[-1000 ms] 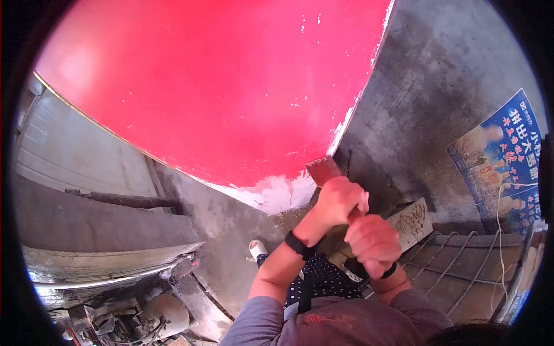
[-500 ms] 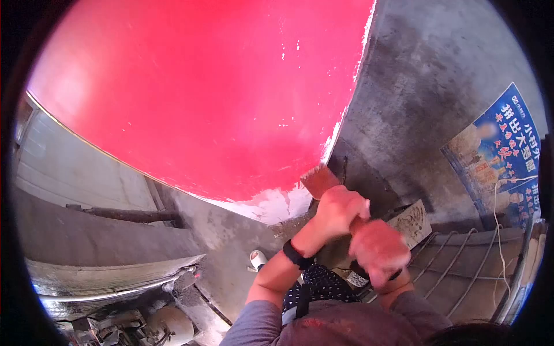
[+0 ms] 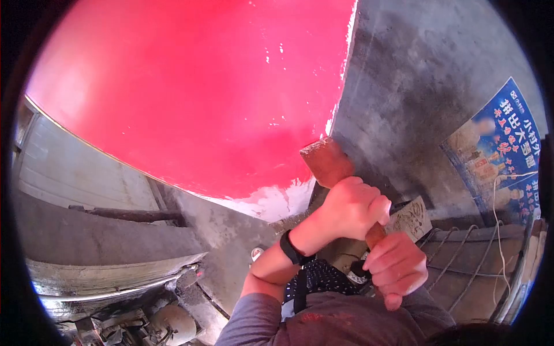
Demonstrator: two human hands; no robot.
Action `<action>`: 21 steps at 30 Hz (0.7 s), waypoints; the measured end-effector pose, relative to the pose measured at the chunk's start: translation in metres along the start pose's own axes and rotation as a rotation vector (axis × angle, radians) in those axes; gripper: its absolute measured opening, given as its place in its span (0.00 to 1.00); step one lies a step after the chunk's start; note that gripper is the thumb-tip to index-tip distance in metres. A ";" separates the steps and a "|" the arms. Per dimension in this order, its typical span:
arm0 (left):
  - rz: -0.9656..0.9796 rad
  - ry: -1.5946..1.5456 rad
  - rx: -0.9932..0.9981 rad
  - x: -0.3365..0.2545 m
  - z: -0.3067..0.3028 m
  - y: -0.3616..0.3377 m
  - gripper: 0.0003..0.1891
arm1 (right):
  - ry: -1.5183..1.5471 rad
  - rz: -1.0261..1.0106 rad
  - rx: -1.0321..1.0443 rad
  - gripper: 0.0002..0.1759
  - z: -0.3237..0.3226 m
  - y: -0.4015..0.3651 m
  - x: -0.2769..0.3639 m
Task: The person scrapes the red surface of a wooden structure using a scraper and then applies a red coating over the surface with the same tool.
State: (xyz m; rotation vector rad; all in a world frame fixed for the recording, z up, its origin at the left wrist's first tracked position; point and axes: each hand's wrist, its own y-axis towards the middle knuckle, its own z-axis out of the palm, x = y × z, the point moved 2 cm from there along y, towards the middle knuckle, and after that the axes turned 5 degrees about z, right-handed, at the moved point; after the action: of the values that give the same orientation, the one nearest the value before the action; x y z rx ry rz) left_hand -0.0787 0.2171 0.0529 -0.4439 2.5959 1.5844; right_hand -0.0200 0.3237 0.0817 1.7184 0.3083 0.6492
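Note:
A large board with a red surface [image 3: 190, 104] fills the upper left, its right edge and lower corner showing white patches. My left hand [image 3: 356, 209], with a black band on its wrist, is wrapped round a wooden-handled tool [image 3: 328, 162] close to its broad, reddish-brown head. That head lies against the board's right edge, above the white corner. Lower down and to the right, my right hand [image 3: 398, 266] grips the rear of the same handle. Exactly what the head is made of cannot be made out.
A blue poster [image 3: 508, 132] is on the grey surface at the right. Below it are metal bars [image 3: 456, 259] and a pale cable [image 3: 497, 230]. Wooden poles [image 3: 133, 215] and a rounded object [image 3: 173, 324] lie at the left.
The tool's head has moved up along the board's right edge. My left hand has shifted slightly right, and my right hand has moved right and down. The view has shifted a little.

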 end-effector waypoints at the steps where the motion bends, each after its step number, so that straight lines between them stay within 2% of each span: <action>1: -0.013 -0.016 0.012 0.001 0.004 -0.003 0.09 | -0.005 0.044 -0.039 0.14 -0.001 -0.005 0.000; 6: -0.001 -0.086 -0.052 0.002 0.009 -0.005 0.11 | -0.079 0.241 -0.127 0.15 0.000 -0.012 0.010; 15: 0.023 0.056 -0.144 -0.006 0.002 0.004 0.12 | -0.083 0.188 -0.079 0.12 0.003 -0.002 0.011; 18: 0.068 0.080 -0.122 -0.014 -0.015 0.019 0.13 | -0.088 0.211 -0.134 0.11 0.007 0.010 0.018; 20: 0.091 0.086 -0.097 -0.019 -0.023 0.030 0.13 | -0.072 -0.029 -0.021 0.12 0.006 0.020 0.017; 21: 0.106 0.080 -0.100 -0.018 -0.024 0.035 0.13 | -0.055 -0.055 -0.025 0.13 0.004 0.024 0.016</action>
State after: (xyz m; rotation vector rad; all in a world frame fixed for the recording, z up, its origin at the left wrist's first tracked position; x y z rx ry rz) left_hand -0.0693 0.2151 0.0981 -0.3900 2.6483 1.7721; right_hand -0.0082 0.3230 0.1080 1.6954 0.3068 0.5624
